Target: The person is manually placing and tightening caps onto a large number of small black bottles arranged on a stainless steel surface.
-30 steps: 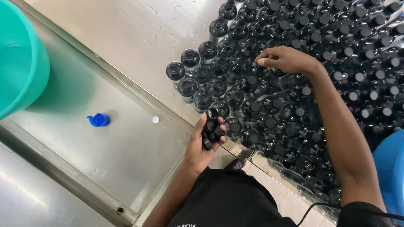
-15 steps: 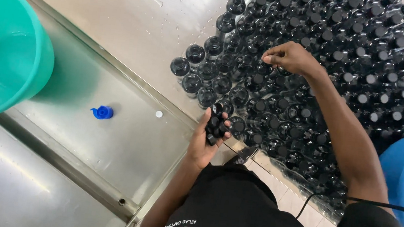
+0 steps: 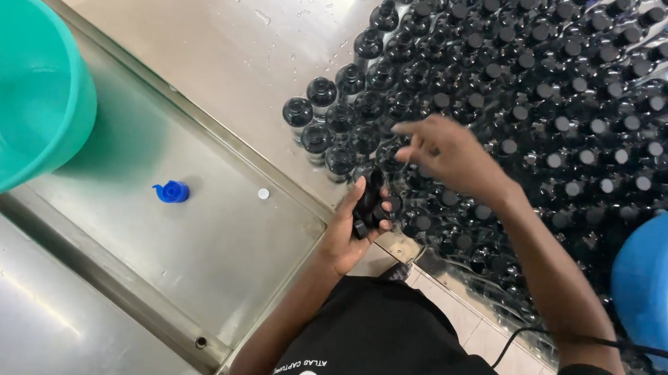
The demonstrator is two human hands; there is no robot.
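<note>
Nearest the camera, the person's left hand (image 3: 345, 234) is curled shut around a small handful of black plastic caps (image 3: 368, 206), held at the near edge of the stainless steel tabletop (image 3: 202, 25). Just beyond it, the right hand (image 3: 449, 154) hovers low over the bottles with the forefinger stretched out toward the left and the thumb and other fingers drawn in close; whether anything sits between those fingertips cannot be told.

Under and around the right hand stands a dense crowd of clear plastic bottles with black caps (image 3: 575, 97), packed shoulder to shoulder and running to the far right of the tabletop. Its left border is ragged, with a few bottles standing out from the mass.

To the right, a blue plastic tub (image 3: 640, 282) sits against the bottles, dark bottles showing inside it.

To the left lies a shallow sunken steel tray (image 3: 203, 248); on it rest a small blue plastic cap (image 3: 172, 191) and, near it, a small white round disc (image 3: 263, 193). Farther left stands a large teal plastic basin (image 3: 46, 91), well apart from both hands.
</note>
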